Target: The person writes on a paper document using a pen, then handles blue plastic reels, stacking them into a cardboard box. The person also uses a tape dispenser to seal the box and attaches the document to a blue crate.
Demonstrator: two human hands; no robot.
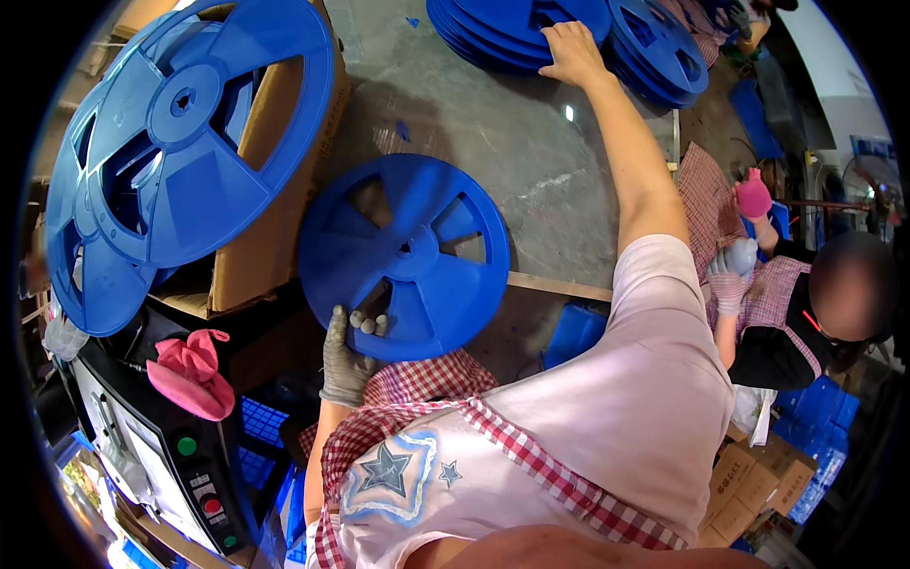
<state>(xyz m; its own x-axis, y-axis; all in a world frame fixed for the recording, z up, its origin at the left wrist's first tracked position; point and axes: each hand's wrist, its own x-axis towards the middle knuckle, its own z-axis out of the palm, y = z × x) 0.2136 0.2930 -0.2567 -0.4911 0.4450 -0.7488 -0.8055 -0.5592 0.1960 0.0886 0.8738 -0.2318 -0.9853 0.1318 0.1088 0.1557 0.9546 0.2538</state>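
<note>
A blue plastic reel flange (457, 296), a round disc with wedge-shaped cutouts and a hub hole, stands tilted at the near edge of the table. My left hand (347, 360), in a grey work glove, is closed on its lower left rim, with fingertips showing through a cutout. At the far side of the table my bare right hand (574, 55) reaches out to a stack of blue reel flanges (479, 33). Its fingers lie spread over the top flange, thumb apart near the stack's edge; how firmly they touch is unclear.
A cardboard box (275, 204) on the left holds several large blue flanges (213, 185). Another flange stack (661, 47) stands at the far right. A machine panel with buttons (194, 474) and a pink cloth (192, 375) are at lower left. A gloved co-worker (768, 313) sits at right.
</note>
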